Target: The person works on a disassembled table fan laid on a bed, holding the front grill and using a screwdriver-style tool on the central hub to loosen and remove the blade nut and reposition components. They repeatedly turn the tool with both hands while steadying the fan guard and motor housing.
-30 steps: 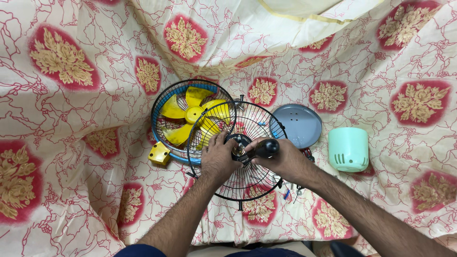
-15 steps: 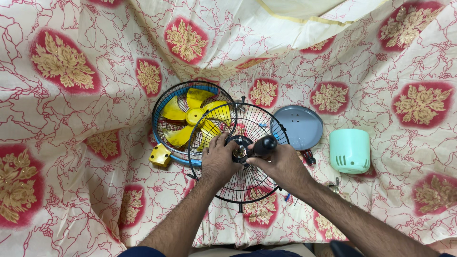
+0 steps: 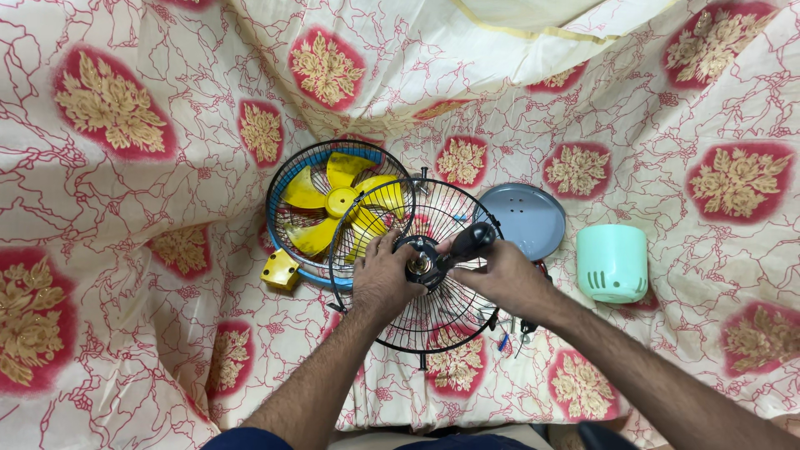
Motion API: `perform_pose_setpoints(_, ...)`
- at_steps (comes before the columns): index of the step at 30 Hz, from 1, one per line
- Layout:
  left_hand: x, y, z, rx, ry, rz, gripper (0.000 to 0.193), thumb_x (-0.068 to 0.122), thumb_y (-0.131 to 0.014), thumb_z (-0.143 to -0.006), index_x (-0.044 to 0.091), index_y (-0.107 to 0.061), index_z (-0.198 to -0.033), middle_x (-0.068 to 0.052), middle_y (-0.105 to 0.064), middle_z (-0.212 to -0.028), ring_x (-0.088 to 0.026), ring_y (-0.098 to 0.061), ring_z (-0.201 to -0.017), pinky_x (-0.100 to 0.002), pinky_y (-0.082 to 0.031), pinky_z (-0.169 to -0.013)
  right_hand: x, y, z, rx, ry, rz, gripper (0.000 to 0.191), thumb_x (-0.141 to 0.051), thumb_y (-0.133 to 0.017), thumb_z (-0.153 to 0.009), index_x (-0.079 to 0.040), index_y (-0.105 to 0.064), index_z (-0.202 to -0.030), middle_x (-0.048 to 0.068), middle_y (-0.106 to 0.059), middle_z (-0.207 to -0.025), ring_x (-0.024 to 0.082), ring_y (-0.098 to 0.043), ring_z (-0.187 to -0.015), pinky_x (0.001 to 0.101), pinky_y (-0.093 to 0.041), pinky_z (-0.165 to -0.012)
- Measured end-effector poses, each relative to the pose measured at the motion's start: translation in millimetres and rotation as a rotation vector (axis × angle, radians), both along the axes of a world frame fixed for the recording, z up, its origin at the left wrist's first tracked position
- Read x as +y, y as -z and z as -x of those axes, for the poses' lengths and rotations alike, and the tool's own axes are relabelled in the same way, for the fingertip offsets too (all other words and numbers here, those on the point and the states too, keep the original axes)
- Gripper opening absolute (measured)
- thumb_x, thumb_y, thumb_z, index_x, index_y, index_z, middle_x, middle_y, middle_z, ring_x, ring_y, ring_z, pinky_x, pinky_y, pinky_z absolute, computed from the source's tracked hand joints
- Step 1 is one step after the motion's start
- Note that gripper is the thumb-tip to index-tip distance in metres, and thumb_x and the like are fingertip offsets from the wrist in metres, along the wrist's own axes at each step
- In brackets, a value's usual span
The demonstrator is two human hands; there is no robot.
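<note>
Screwdriver (image 3: 468,242) gripped in my right hand (image 3: 500,279); my left hand (image 3: 382,279) clamps wire fan guard (image 3: 417,267) hub near centre, steadying it.

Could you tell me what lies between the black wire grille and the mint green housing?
In the head view, a grey-blue round cover lies between the black wire grille and the mint green housing.

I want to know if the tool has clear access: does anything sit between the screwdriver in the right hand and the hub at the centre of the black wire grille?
Nothing visible does. The right hand angles the screwdriver straight onto the hub of the black wire grille. The left hand grips beside the hub, not across it.
</note>
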State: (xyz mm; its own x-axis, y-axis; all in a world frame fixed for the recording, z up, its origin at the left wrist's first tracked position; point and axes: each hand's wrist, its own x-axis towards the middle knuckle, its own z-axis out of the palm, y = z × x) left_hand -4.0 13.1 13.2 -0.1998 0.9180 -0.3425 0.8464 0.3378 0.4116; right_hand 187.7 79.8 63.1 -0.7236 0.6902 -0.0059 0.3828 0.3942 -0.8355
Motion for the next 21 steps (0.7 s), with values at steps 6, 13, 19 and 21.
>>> perform_pose_setpoints(6, -3, 1, -1, -0.001, -0.006, -0.011, 0.07, 0.039, -0.09, -0.076, 0.025, -0.059, -0.137, -0.007, -0.024, -0.166, -0.025, -0.017, -0.156, -0.058, -0.017, -0.126, 5, -4, -4, -0.093, 0.023, 0.011, 0.034, -0.023, -0.078, -0.084, -0.011, -0.076, -0.116, 0.006, -0.083, -0.103, 0.014, -0.079, -0.095, 0.0328, -0.062, -0.089)
perform_pose_setpoints(13, -2, 1, -1, -0.015, -0.011, -0.017, 0.068, 0.04, -0.09, -0.077, 0.025, -0.059, -0.136, -0.005, -0.024, -0.166, -0.024, -0.017, -0.156, -0.057, -0.018, -0.126, -12, -3, 3, -0.284, 0.258, -0.07, 0.038, -0.036, -0.085, -0.084, -0.005, -0.075, -0.103, 0.007, -0.08, -0.087, 0.014, -0.077, -0.076, 0.0346, -0.062, -0.073)
perform_pose_setpoints(19, -1, -1, -1, -0.021, -0.014, 0.006, 0.068, 0.039, -0.09, -0.076, 0.025, -0.059, -0.135, -0.004, -0.023, -0.167, -0.024, -0.015, -0.157, -0.057, -0.018, -0.126, -4, 3, -1, 0.042, 0.093, 0.126, 0.044, -0.018, -0.08, -0.081, -0.005, -0.061, -0.119, 0.007, -0.074, -0.113, 0.013, -0.072, -0.109, 0.0305, -0.058, -0.095)
perform_pose_setpoints(21, -1, -2, -1, -0.027, -0.019, 0.009, 0.068, 0.039, -0.091, -0.075, 0.025, -0.059, -0.135, -0.004, -0.022, -0.167, -0.024, -0.015, -0.157, -0.057, -0.017, -0.126, 3, 2, -4, 0.002, 0.041, 0.268, 0.041, -0.016, -0.075, -0.084, -0.009, -0.061, -0.122, 0.006, -0.075, -0.117, 0.013, -0.073, -0.113, 0.0298, -0.058, -0.101)
